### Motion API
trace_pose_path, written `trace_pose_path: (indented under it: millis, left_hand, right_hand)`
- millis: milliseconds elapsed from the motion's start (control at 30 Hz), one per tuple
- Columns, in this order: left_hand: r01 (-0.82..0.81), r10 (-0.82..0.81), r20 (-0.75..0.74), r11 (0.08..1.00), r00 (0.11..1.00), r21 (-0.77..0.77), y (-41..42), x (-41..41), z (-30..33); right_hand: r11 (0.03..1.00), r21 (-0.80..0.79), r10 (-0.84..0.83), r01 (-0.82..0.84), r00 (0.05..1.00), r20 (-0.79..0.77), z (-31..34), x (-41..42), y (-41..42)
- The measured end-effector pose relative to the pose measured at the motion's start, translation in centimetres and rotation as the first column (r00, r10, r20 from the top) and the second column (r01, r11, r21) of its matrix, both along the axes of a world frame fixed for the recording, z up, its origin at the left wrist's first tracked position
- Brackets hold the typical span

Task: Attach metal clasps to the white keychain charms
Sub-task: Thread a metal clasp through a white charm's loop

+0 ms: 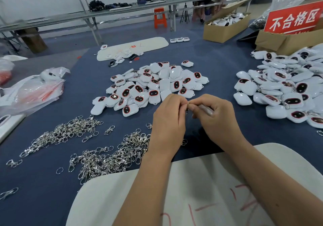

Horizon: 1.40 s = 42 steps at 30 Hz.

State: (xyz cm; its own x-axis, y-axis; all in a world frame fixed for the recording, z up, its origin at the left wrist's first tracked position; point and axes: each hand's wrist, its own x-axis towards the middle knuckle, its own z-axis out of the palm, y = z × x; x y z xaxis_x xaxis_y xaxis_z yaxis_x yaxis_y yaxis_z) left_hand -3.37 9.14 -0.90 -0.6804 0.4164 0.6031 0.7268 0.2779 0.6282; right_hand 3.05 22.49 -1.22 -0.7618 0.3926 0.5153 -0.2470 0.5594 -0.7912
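Over the blue table my two hands meet at a small metal ring (pixel 188 103). My left hand (pixel 168 119) pinches a metal clasp whose body hangs hidden behind its fingers. My right hand (pixel 215 115) grips a white charm (pixel 207 110), mostly covered by the curled fingers. A pile of white charms with dark oval faces (pixel 153 84) lies just beyond my hands. Loose silver clasps (pixel 111 154) are heaped at the near left.
A second heap of charms with clasps (pixel 286 87) fills the right side. Cardboard boxes (pixel 225 28) and a red sign (pixel 295 18) stand at the back right. Plastic bags (pixel 33 91) lie at the left. A white board (pixel 201 190) sits under my forearms.
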Motion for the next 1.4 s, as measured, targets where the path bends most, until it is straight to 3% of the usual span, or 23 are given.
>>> trace_pose_path:
  millis: [167,367,567,700,900,1400]
  left_hand:
    - [0.022,-0.022,-0.001,1.000,1.000,0.003,0.04,-0.14,-0.13]
    - [0.016,-0.016,-0.005,1.000,1.000,-0.025,-0.01,-0.21,-0.15]
    - [-0.005,0.008,0.045,0.997,0.999,-0.071,-0.01,-0.08,-0.35]
    - [-0.022,0.023,0.046,0.999,0.999,-0.027,-0.03,-0.12,-0.30]
    - [-0.016,0.016,0.016,1.000,1.000,-0.001,0.03,-0.11,-0.25]
    - [0.037,-0.039,0.046,0.998,0.998,0.049,-0.27,-0.18,-0.28]
  right_hand:
    - [0.999,-0.041,-0.006,0.004,1.000,-0.029,0.22,0.26,0.20]
    - [0.954,0.271,-0.104,0.130,0.989,-0.109,0.12,0.30,0.15]
    - [0.884,0.428,-0.131,0.186,0.979,-0.155,0.09,0.28,0.08]
    - [0.916,0.352,-0.135,0.192,0.974,-0.180,0.05,0.18,-0.20]
    - [0.987,0.134,-0.075,0.086,0.993,-0.086,0.13,0.17,-0.10]
    - [0.936,0.341,-0.035,0.092,0.985,-0.170,0.26,0.41,0.39]
